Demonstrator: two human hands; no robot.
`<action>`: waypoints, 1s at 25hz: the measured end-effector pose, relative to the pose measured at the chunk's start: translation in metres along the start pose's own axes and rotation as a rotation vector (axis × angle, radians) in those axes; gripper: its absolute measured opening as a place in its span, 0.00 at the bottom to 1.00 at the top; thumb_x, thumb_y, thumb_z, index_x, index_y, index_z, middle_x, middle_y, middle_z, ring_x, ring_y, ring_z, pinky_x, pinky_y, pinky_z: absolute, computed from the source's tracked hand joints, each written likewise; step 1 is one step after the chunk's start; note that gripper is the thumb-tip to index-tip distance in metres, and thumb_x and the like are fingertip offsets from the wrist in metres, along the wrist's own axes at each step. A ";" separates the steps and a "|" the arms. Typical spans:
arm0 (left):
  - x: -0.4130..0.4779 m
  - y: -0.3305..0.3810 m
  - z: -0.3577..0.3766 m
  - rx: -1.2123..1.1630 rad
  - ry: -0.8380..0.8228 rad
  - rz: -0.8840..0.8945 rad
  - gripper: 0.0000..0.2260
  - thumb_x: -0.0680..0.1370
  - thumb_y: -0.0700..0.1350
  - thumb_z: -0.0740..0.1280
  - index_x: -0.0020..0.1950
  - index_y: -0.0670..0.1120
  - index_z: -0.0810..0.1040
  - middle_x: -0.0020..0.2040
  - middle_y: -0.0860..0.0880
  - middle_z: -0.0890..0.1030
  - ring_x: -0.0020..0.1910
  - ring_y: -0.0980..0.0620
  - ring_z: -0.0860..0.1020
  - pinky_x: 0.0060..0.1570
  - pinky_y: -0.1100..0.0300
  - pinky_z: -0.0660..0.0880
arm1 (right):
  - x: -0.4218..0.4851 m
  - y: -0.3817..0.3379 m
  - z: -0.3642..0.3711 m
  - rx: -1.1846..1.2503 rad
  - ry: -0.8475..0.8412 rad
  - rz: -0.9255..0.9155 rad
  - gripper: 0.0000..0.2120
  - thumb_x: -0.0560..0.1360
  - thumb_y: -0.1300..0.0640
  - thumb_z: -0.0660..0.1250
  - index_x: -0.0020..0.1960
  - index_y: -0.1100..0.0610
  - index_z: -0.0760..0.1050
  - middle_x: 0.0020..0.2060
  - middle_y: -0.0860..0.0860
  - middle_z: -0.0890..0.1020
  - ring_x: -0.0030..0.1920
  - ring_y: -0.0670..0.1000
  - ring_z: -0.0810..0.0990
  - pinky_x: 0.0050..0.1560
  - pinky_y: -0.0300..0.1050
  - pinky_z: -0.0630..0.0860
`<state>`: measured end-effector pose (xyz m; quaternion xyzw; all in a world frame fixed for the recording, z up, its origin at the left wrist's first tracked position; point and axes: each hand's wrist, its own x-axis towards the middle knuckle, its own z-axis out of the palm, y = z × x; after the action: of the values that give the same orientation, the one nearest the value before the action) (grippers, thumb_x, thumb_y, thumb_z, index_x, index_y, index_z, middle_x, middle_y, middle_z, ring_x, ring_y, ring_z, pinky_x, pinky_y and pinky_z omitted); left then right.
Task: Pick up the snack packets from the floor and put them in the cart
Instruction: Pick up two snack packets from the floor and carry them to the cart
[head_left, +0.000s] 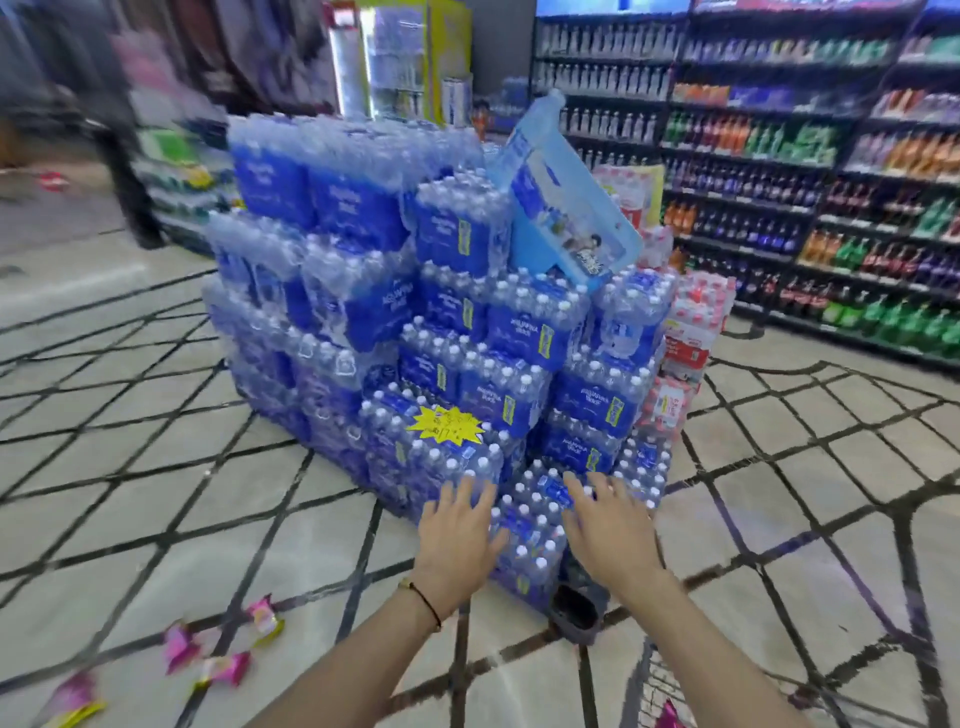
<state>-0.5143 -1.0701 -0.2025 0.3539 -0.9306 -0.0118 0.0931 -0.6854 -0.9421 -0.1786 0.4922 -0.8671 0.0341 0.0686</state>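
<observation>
Snack packets (224, 669), pink and yellow, are lying scattered on the tiled floor (130, 467) at the near left. The left hand (457, 535) and right hand (610, 530) are hovering outstretched, fingers spread, grasping nothing. The wire cart (653, 680) is showing at the near right edge. Farther off, stacked water packs (524, 332) are showing "Aquafina" labels; a yellow starburst tag (447, 423) is carrying blurred handwriting
</observation>
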 end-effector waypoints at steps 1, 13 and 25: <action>-0.010 -0.019 -0.005 0.005 0.015 -0.063 0.30 0.78 0.64 0.57 0.77 0.52 0.61 0.77 0.46 0.64 0.71 0.42 0.66 0.62 0.46 0.70 | 0.010 -0.020 -0.001 -0.003 0.007 -0.066 0.23 0.73 0.49 0.69 0.67 0.53 0.74 0.58 0.55 0.79 0.55 0.61 0.76 0.45 0.57 0.79; -0.239 -0.189 -0.059 0.074 0.007 -0.743 0.27 0.79 0.61 0.59 0.76 0.51 0.62 0.78 0.44 0.61 0.71 0.42 0.66 0.63 0.47 0.71 | -0.013 -0.294 -0.009 0.200 -0.074 -0.724 0.24 0.76 0.49 0.64 0.71 0.51 0.69 0.64 0.53 0.75 0.65 0.58 0.70 0.56 0.56 0.75; -0.398 -0.348 -0.076 0.040 -0.037 -1.081 0.29 0.80 0.59 0.59 0.78 0.52 0.57 0.80 0.46 0.57 0.73 0.42 0.64 0.66 0.48 0.70 | -0.059 -0.546 0.004 0.130 -0.151 -1.046 0.26 0.79 0.47 0.57 0.76 0.48 0.58 0.72 0.51 0.67 0.71 0.58 0.63 0.64 0.55 0.70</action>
<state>0.0190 -1.0644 -0.2240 0.7838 -0.6172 -0.0468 0.0505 -0.1875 -1.1722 -0.1964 0.8632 -0.5044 0.0135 -0.0170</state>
